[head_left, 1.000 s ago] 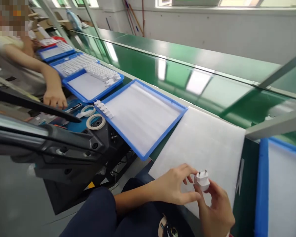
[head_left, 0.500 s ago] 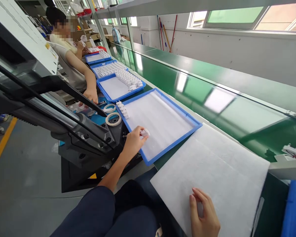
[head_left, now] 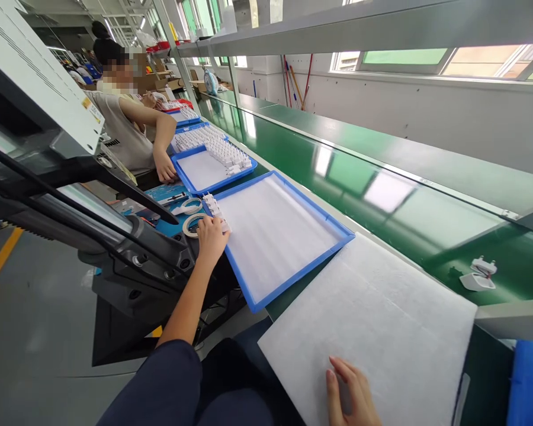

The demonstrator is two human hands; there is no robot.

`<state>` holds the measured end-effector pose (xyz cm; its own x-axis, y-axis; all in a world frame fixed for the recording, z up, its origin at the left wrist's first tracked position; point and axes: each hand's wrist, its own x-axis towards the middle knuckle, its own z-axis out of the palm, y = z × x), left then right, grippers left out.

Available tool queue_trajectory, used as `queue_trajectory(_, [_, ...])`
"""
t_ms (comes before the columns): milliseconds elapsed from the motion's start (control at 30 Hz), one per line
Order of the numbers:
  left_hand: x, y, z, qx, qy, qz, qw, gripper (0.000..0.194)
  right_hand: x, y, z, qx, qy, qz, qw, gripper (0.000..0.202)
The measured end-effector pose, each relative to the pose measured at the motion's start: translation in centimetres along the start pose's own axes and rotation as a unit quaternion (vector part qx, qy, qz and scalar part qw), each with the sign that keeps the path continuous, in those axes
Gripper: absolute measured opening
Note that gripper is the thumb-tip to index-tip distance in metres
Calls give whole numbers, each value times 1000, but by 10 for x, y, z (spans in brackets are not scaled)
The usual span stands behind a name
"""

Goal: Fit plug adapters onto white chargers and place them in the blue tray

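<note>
My left hand [head_left: 212, 241] is closed at the near end of a short row of white plug-like pieces [head_left: 211, 204]. The row stands along the left edge of a blue-rimmed tray [head_left: 304, 272] lined with white sheet. A white plug piece [head_left: 226, 227] shows at my fingertips, mostly covered by the hand. My right hand [head_left: 354, 395] hovers over or rests on a large white sheet [head_left: 382, 307]; its thumb and fingers are apart with nothing between them.
A machine [head_left: 128, 231] with a black arm stands close on my left. Tape rolls [head_left: 192, 225] lie beside the tray. Farther back are a filled blue tray [head_left: 190, 183] and a seated person [head_left: 128, 124]. A two-part white plug [head_left: 478, 275] sits on the green conveyor [head_left: 382, 219].
My left hand has moved away and leftward from above the tray liner to the row's near end, carrying the white piece. My right hand has barely moved. The camera view has shifted slightly.
</note>
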<state>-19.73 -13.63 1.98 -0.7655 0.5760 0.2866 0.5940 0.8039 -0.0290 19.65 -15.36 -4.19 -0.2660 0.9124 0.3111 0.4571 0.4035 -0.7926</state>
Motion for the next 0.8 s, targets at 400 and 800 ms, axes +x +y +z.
queue_trajectory(400, [11, 10, -6, 6, 34, -56, 998, 54, -1, 10, 4, 60, -1, -32, 998, 13])
queue_trajectory(800, [-16, 260, -61, -269, -190, 459, 825, 42, 3, 8, 14, 111, 29, -24, 993, 13])
